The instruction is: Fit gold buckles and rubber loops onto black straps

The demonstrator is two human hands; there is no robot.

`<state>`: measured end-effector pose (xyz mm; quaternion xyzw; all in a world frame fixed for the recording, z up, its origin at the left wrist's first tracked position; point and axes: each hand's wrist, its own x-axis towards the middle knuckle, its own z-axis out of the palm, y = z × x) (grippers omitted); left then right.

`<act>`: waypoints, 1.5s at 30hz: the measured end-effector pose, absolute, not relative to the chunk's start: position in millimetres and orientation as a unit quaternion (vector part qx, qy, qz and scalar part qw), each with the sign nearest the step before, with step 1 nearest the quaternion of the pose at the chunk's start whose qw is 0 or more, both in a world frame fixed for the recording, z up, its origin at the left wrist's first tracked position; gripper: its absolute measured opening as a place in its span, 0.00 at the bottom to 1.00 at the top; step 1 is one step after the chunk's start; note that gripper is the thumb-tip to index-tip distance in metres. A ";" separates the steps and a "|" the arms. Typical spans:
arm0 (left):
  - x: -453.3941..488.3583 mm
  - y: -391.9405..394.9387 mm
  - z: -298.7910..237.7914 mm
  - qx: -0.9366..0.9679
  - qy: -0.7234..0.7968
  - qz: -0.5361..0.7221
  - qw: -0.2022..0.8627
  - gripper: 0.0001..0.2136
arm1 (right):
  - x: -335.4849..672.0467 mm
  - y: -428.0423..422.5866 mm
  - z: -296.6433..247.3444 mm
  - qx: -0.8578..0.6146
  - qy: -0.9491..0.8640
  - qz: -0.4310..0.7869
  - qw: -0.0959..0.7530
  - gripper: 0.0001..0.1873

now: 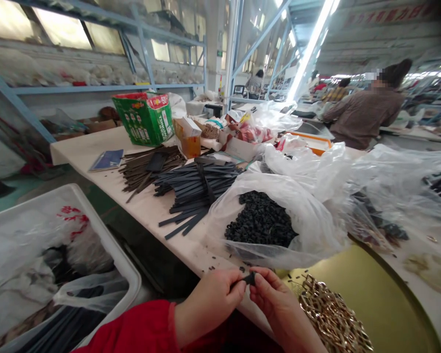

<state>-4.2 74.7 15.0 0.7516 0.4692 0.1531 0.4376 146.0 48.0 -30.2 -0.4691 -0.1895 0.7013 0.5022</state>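
My left hand (213, 299) and my right hand (274, 301) meet at the table's near edge, both with fingers pinched together. Between their fingertips is a small black piece (249, 278), partly covered, perhaps a strap loop. Just beyond them, an open clear plastic bag (312, 235) holds a heap of small black loops (260, 220). Beside my right wrist, gold-coloured metal buckles (330, 314) lie piled on a round golden tray (382, 294). A few tiny black bits are scattered on the tabletop near my fingers.
Bundles of black strips (198, 184) and brown strips (147, 171) lie left of the bag. A green carton (145, 120) stands behind them. At lower left is a white bin (132, 274) with bags and strips. Another person (367, 110) sits at the far right.
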 end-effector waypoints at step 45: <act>10.5 48.1 0.8 0.633 0.460 0.110 0.612 0.11 | 281.0 58.0 -26.8 -0.705 -0.634 0.279 0.150 0.07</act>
